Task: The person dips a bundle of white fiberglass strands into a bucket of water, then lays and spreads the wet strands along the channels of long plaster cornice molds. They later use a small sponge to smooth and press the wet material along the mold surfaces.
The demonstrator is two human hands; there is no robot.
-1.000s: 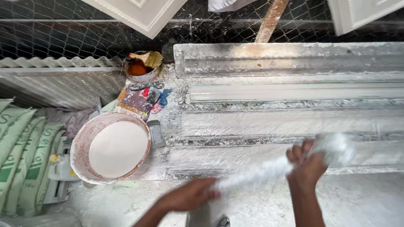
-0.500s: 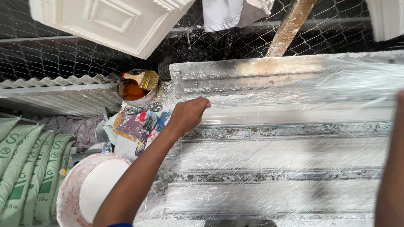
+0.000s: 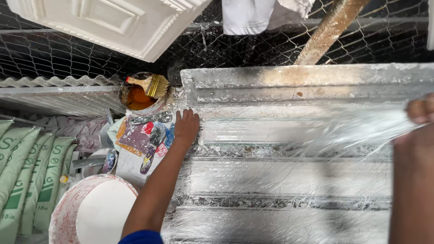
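Mould [image 3: 307, 86] middle under film [image 3: 289, 180] lies open for a pass. Left edge crowded: left hand [image 3: 186, 127], brush tin [image 3: 138, 97], paint-smeared rag [image 3: 142, 140], bucket [image 3: 61, 217]. Right hand [image 3: 418, 140] blocks right. Mesh fence [image 3: 68, 58] closes far side.

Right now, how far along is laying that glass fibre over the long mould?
Done: thin fibre strands already cover most of the ribbed mould. In hand: the left hand presses the strands flat at the mould's left end, while the right hand holds them up at the right. Left: that lifted right part is not yet laid down; the top ledge is bare.
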